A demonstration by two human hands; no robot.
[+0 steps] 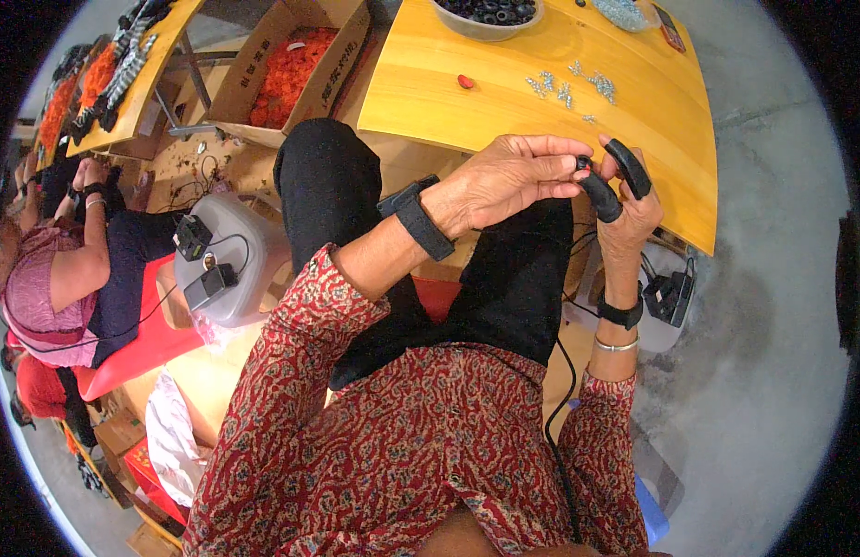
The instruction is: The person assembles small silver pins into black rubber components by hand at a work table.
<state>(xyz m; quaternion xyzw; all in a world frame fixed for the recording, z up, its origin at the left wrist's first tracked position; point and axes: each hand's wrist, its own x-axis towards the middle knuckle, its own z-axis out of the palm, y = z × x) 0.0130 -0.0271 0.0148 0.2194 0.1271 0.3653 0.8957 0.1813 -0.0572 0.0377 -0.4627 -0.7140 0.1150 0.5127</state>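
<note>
A small black piece (583,162) sits between the person's hands, just past the near edge of the yellow counter (430,102). The left hand (500,181) pinches it between thumb and fingertips, the other fingers extended together. The right hand (637,212) faces it from the other side, with black covers (631,169) on two digits; the lower covered digit reaches right up to the piece, the upper one is bent and stands apart. Whether the right hand also grips the piece cannot be told.

The left forearm slants up over the lap, a black band (423,221) at its wrist; the right forearm rises nearly upright, wearing another black band and a silver bangle (617,346).

At the counter's far edge, a pale bowl (490,32) is full of black, ring-like pieces. To its right lies a clear container (652,16) of tiny bluish-silver bits, beside a red-edged device (671,33). Loose silvery bits (565,93) form small clusters nearer the hands, with one red piece (465,82) to their left.

Left of the counter, an open cardboard box (348,63) holds fluffy orange-red material (291,79).
</note>
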